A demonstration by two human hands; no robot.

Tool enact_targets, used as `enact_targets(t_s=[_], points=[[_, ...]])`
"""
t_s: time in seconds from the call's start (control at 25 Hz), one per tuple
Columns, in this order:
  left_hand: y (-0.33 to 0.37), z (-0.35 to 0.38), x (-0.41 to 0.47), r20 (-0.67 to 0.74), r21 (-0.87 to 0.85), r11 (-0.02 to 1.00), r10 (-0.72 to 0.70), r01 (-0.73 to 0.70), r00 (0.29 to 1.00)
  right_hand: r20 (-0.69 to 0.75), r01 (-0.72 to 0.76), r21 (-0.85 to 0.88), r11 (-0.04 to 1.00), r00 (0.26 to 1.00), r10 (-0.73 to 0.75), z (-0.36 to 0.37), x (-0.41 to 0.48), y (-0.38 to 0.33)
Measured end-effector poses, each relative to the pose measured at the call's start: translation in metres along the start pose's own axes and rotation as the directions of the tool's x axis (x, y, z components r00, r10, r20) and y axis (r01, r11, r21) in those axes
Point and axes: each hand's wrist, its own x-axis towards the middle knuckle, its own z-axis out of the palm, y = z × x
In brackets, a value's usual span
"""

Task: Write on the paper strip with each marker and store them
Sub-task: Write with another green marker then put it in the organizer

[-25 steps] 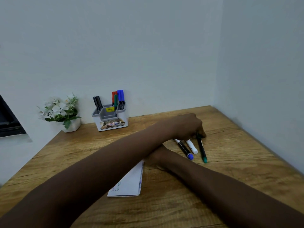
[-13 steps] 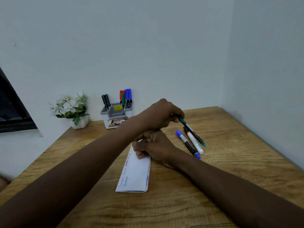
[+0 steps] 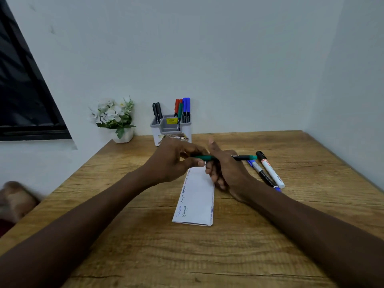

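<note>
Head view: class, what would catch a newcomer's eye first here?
The two hands at mid-table: the left hand and right hand both grip a green marker over the far end of the paper strip. To their right a blue marker and a white marker lie side by side on the table; a grey organizer of markers stands at its far edge.

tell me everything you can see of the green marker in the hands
The green marker is slim, plastic by its look, with a black barrel and green at both ends. It is held level and crosswise above the far end of the paper strip. The left hand pinches its green left end; the right hand wraps round its middle and hides that part. Its right end sticks out toward two markers lying on the table.
</note>
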Motion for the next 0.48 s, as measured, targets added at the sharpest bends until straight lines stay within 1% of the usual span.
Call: enact_targets(t_s=[0.08,0.2,0.36,0.48], points=[[-0.003,0.004,-0.004,0.037,0.014,0.999,-0.031,0.03,0.999,-0.036,-0.008,-0.076,0.997,0.999,0.005,0.002,0.001,0.002],[-0.01,-0.001,-0.006,0.152,-0.021,0.992,-0.118,0.122,0.981,-0.018,0.043,-0.115,0.992,0.999,-0.046,0.006,0.001,0.005],[-0.016,-0.019,-0.004,0.411,-0.139,0.969,-0.132,0.205,0.902,0.149,0.071,-0.061,0.996,0.987,-0.061,0.007,-0.002,0.006],[-0.022,-0.029,-0.004,0.531,-0.197,0.953,-0.092,0.229,0.843,0.246,0.078,-0.011,0.997,0.967,-0.073,0.005,-0.002,0.008]])
